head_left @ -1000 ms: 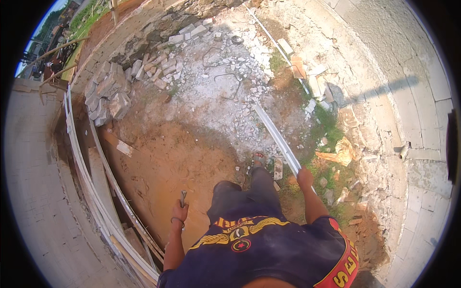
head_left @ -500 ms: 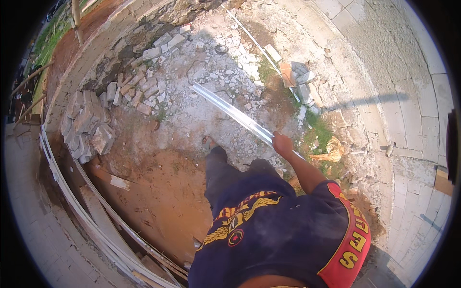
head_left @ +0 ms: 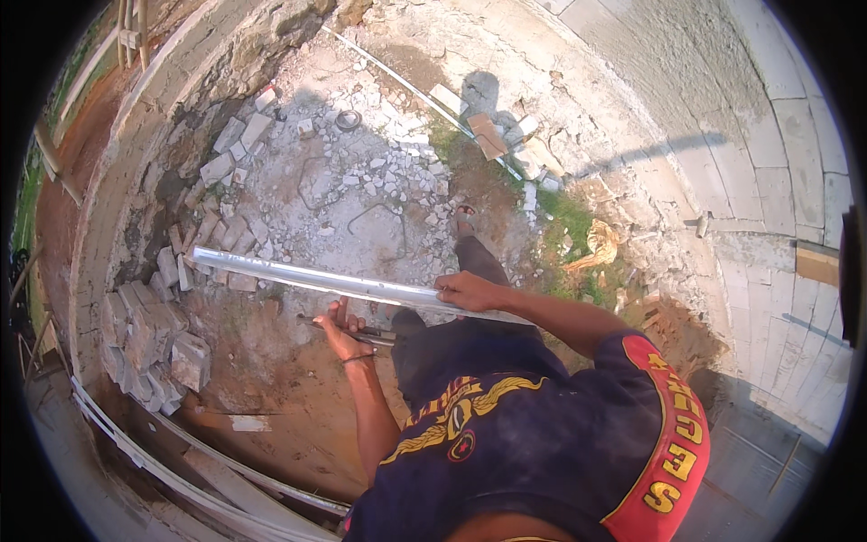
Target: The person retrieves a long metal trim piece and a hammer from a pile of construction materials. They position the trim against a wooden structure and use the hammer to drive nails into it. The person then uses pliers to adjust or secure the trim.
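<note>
Right hand [head_left: 467, 292] is wrapped around the metal channel [head_left: 307, 276] near its right end, and the thing sits crosswise in front of the body, pointing left. Left hand [head_left: 346, 332] has a slim tool [head_left: 377, 339], fingers right by the channel, can't tell if they're touching. Past that there's rubble [head_left: 370, 167], blocks [head_left: 144, 339] piled left, and a yellowish sack [head_left: 600, 242] off right.

Their R hand [head_left: 468, 291] is clenched, R arm [head_left: 571, 316] across front, L hand [head_left: 345, 334] palm-up & part-curled, L forearm [head_left: 375, 411] fwd.
</note>
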Demonstrator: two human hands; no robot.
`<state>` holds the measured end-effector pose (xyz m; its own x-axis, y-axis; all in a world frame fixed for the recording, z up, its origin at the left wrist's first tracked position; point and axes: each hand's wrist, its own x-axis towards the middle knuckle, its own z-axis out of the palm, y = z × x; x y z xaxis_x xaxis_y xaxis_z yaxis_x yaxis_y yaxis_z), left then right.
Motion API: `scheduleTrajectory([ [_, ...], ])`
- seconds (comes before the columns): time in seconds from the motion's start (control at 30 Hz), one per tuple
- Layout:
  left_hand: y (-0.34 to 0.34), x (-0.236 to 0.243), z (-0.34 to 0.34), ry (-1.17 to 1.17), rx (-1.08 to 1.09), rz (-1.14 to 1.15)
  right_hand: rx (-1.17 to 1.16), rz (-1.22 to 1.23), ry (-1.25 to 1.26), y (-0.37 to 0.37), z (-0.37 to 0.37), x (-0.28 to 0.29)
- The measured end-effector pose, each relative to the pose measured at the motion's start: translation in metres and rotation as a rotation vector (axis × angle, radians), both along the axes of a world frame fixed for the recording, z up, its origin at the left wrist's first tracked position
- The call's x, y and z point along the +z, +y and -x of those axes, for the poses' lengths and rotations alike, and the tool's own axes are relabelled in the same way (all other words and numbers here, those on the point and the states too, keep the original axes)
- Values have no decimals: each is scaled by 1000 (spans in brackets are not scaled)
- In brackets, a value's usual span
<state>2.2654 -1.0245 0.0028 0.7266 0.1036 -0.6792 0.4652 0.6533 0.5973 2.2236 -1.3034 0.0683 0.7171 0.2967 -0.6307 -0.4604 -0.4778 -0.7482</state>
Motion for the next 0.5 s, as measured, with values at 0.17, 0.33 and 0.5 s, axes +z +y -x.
scheduleTrajectory([
  [0.17,-77,-28,-34,20,-37,20,-22,-154,83,-65,-12,-24],
  [0.33,-199,-61,-90,185,-249,-106,38,-204,-3,-182,-57,-92],
  [0.5,-289,-114,-122,338,-269,-219,-54,-686,519,-313,-107,-207],
])
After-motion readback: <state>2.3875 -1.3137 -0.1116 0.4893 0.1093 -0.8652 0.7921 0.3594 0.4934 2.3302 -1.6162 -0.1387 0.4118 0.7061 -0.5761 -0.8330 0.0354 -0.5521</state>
